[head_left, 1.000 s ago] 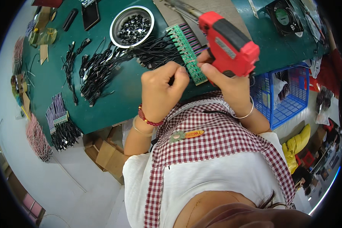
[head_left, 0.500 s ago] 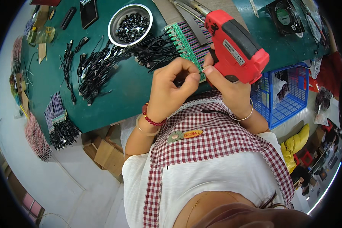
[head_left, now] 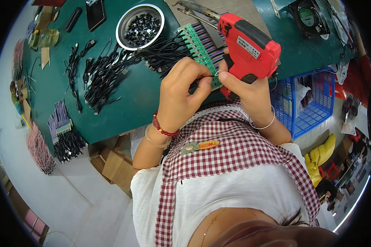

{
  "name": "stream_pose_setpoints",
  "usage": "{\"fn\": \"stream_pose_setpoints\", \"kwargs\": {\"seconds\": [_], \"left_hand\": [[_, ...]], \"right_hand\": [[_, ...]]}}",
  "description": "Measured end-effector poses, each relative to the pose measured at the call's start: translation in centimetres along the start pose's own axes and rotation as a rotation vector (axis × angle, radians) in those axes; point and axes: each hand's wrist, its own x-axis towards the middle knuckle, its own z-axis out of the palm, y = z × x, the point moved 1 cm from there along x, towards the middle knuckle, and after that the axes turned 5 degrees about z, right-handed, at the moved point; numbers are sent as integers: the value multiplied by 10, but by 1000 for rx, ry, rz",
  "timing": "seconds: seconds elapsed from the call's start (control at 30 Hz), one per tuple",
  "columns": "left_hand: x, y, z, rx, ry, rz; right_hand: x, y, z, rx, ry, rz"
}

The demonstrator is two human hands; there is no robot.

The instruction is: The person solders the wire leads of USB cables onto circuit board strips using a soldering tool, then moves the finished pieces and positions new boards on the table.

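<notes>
My right hand (head_left: 251, 96) is closed round the grip of a red soldering gun (head_left: 251, 47), whose long metal tip points toward the far left. Its thumb and forefinger also pinch a thin pale wire end. Close beside it, my left hand (head_left: 179, 92) is closed in a pinch on a black cable (head_left: 212, 75), which runs back under the palm. The two pinches nearly meet at the near end of a row of green circuit boards (head_left: 197, 46). Purple, pink and black wires (head_left: 206, 35) extend from the boards' far side.
Black USB cables (head_left: 107, 78) lie in bundles at left, beside a steel bowl (head_left: 160, 31) of small black connectors. A phone (head_left: 95, 15) lies at the far left. At right are a black fan (head_left: 310, 18) and a blue plastic basket (head_left: 292, 109). Finished-looking wire bundles (head_left: 66, 133) hang over the left edge.
The soldering gun has shifted left and tilted slightly in my right hand. My left hand has drawn a little to the left, and the black cable end now shows between the hands.
</notes>
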Motion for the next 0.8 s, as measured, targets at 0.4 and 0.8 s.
{"fn": "stream_pose_setpoints", "kwargs": {"seconds": [0.4, 0.8], "left_hand": [[0, -13, 4, 183, 38, -67], [4, -41, 17, 551, 75, 4]], "right_hand": [[-5, 10, -6, -103, 60, -10], [-53, 62, -79, -121, 222, 20]]}}
